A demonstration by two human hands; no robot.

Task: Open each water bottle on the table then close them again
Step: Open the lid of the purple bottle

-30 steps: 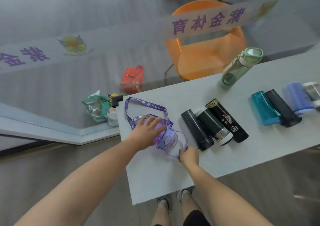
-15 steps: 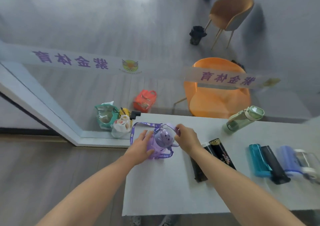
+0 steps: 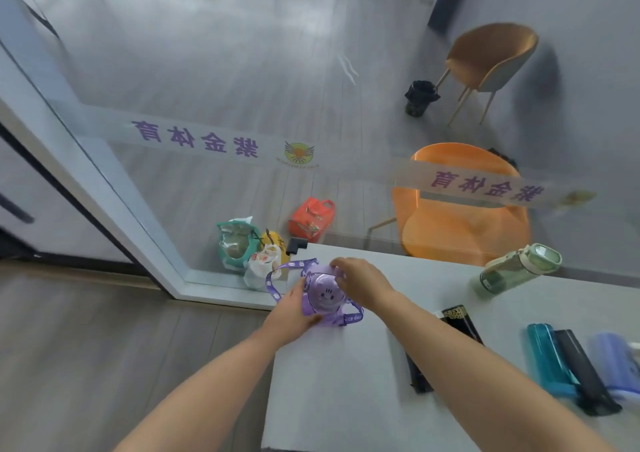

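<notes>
left hand is gripping the near left side of the purple bottle, fingers wrapped onto its body. right hand is curling over the far side of the lid, fingers closed on its top edge. bottle is standing near the table far left corner, cartoon face on the lid pointing up, purple strap looping around its base. green bottle is lying tilted at the far right. teal bottle, black bottle and lilac bottle are lying side by side at the right edge. two dark flasks are partly hiding behind the right forearm. orange chair is sitting beyond the glass.
</notes>
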